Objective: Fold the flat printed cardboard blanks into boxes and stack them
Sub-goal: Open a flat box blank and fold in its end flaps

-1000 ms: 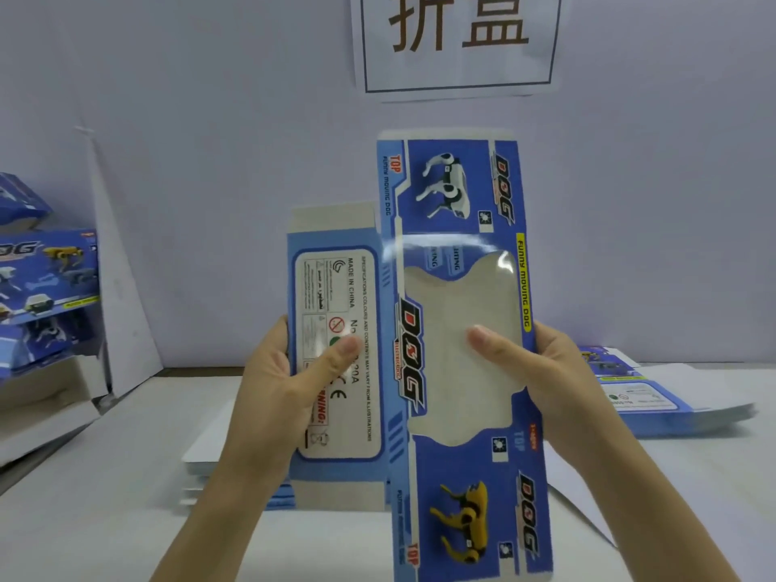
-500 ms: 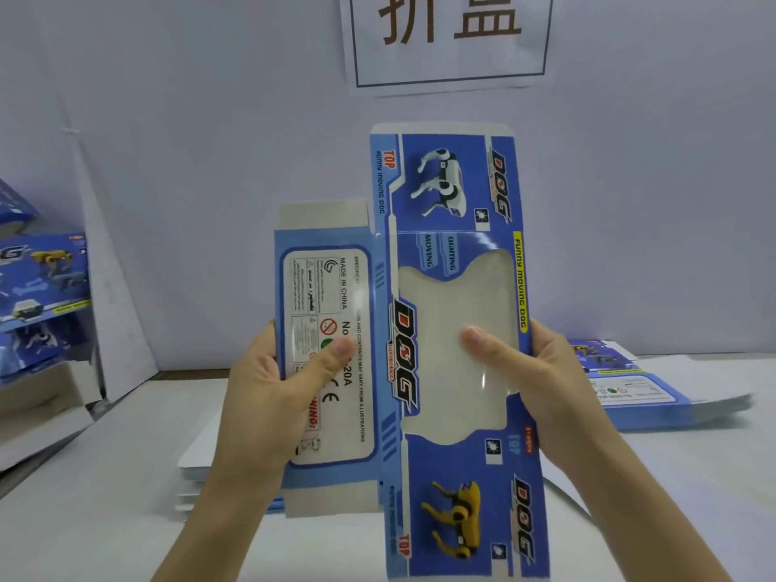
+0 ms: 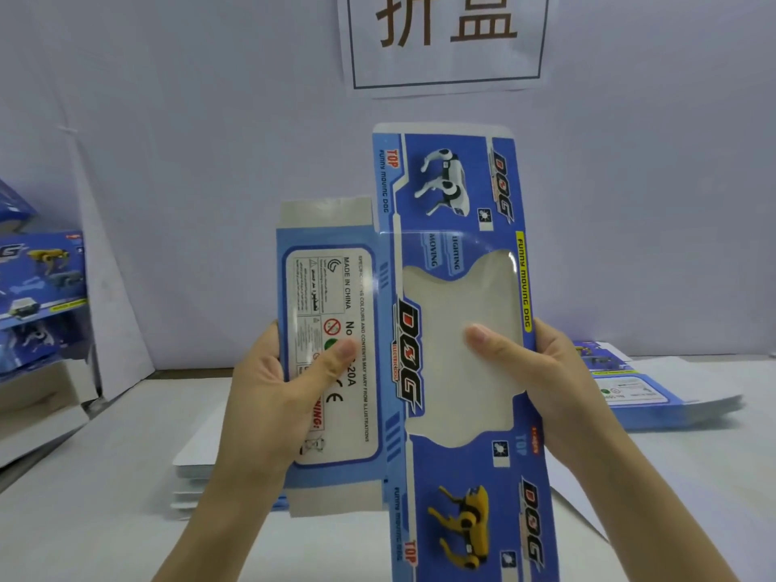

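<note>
Blue printed cardboard blank (image 3: 409, 359) held upright over the tabletop (image 3: 84, 518), long axis vertical, unfolded; left hand (image 3: 273, 396) pinches the label panel (image 3: 336, 287) edge, right hand (image 3: 546, 384) pinches the window panel (image 3: 457, 296) edge, fold crease (image 3: 388, 371) midway between both hands

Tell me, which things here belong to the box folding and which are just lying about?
Part of the job: the printed blank held in the left hand and right hand; the pile of flat blanks on the right; the stacked boxes at far left.
Just lying about: the wall sign; the white card leaning on the wall.
</note>
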